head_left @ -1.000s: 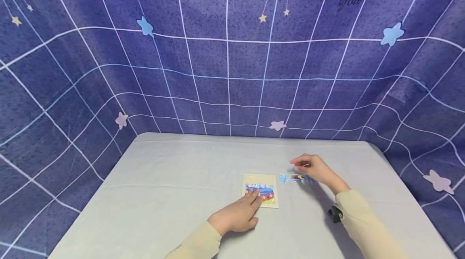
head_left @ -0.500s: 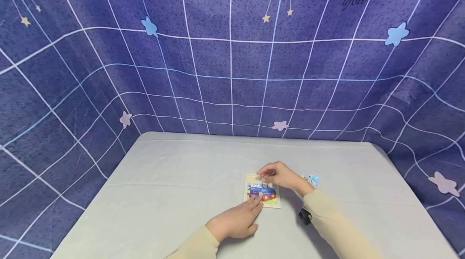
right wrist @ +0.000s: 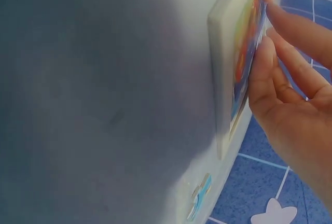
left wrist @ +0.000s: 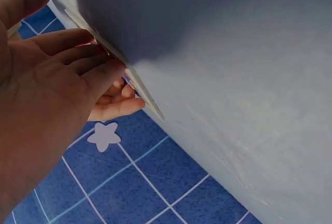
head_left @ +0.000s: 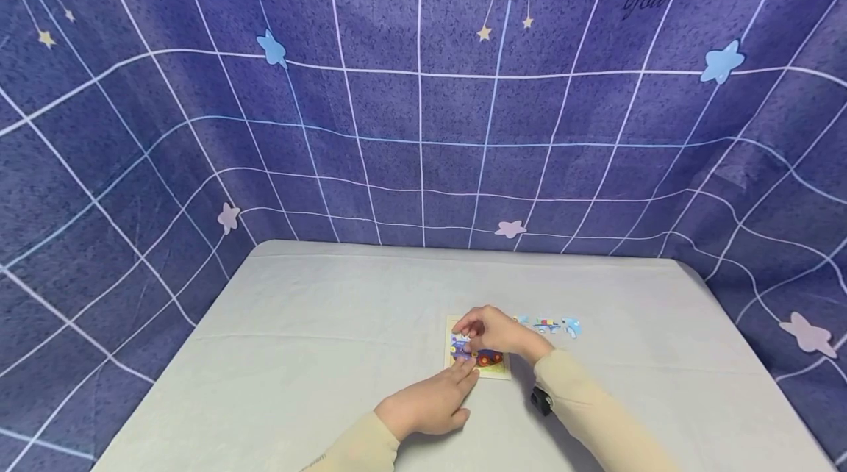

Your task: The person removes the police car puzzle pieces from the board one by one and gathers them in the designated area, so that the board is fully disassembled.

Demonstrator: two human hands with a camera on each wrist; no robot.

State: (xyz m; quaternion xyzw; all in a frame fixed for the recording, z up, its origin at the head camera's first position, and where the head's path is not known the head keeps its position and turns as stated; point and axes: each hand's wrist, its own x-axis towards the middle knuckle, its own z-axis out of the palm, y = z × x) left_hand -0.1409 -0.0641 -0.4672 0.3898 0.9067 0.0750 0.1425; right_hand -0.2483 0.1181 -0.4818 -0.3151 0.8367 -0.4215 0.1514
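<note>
A small puzzle board (head_left: 498, 376) with a pale frame and a blue-and-red train picture lies on the table. My left hand (head_left: 426, 400) rests its fairly straight fingers on the board's near left part; the left wrist view shows these fingers (left wrist: 104, 73) against the thin board edge (left wrist: 150, 103). Over the board's upper part, my right hand (head_left: 499, 329) has bent fingers and pinches a small puzzle piece, mostly hidden by the fingertips. In the right wrist view, the right thumb and fingers (right wrist: 264, 73) are right at the picture face of the board (right wrist: 220, 79).
Several loose puzzle pieces (head_left: 546, 325) in blue and other colours lie right of the board, beyond my right wrist; one blue piece (right wrist: 199, 197) shows in the right wrist view. A grey-white cloth covers the table (head_left: 317, 354). Behind hangs a blue grid-patterned curtain (head_left: 370, 104).
My right hand has moved left from above the loose pieces to the board, then lower over its upper left part. My left hand has stayed on the board.
</note>
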